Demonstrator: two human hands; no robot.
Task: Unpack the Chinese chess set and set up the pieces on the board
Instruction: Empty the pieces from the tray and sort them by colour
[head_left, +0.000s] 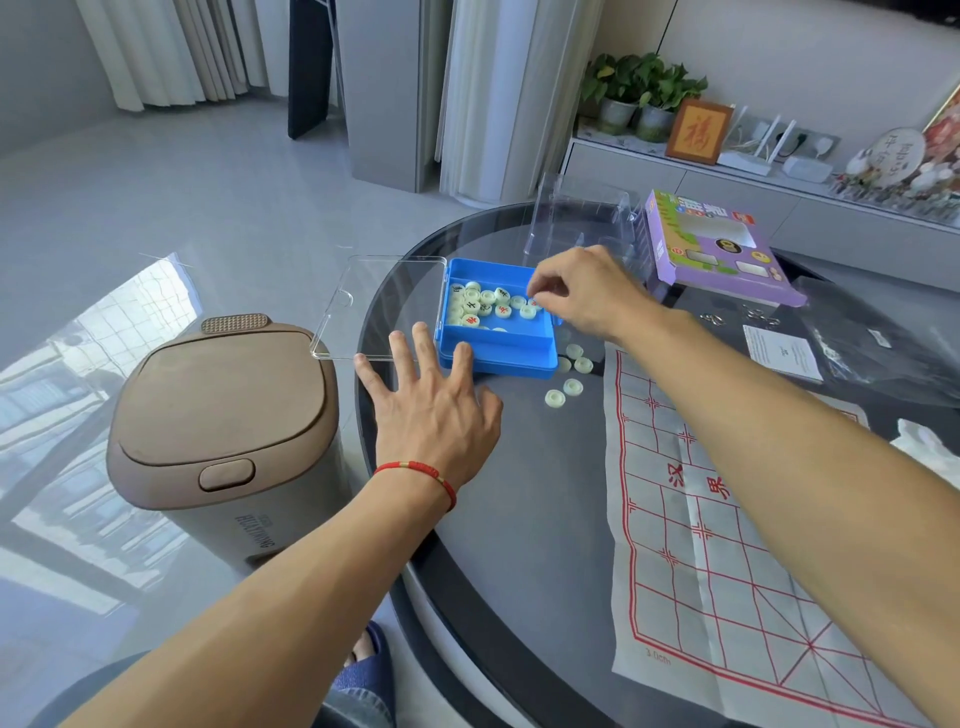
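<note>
White paper chess board with red grid lines lies flat at the near right edge of the round dark glass table, creased, not yet carrying any pieces. Left hand, red string bracelet on the wrist, rests flat near the table's left edge, fingers spread and straight, fingertips touching the near wall of the open blue plastic box. A few pale green round chess pieces sit loose on the glass, between the box's near right corner and the board's far left corner. More pale pieces with red and black characters lie in the box. Right hand hovers over the box's right side, fingers curled, pinching at a piece there. Clear hinged lid hangs out past the table's left edge. Further back, clear plastic insert tray, then purple cardboard game box at the far edge.
</note>
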